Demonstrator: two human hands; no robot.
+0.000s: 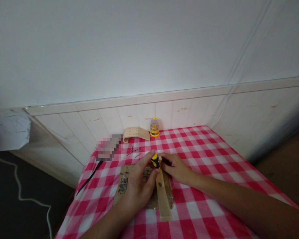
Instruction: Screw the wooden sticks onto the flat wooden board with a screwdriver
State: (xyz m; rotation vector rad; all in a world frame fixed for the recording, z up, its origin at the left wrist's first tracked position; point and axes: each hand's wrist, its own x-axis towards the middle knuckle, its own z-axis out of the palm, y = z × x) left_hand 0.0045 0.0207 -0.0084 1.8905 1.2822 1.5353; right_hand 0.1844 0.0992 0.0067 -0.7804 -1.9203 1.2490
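My left hand [139, 182] is closed around a short yellow-and-black screwdriver [155, 160], thumb and forefinger on its handle. The screwdriver stands over the far end of a light wooden bar [163, 202], and its tip is hidden. At that same far end, my right hand [176, 168] has its fingers bent against the bar from the right. Nearer me, a dark round hole or screw head [159, 184] shows in the wood. Beneath the bar lies a flat brown package [124, 179] with dark printing, partly covered by my left hand.
Several loose screws [134, 150] lie beyond my left hand. Behind them stand a curved wooden piece with small holes [137, 131] and a clear, yellow-based container [154, 127]. A blurred-out flat object [109, 147] with a black cable lies left on the checked tablecloth [199, 146]. A wall closes off the back.
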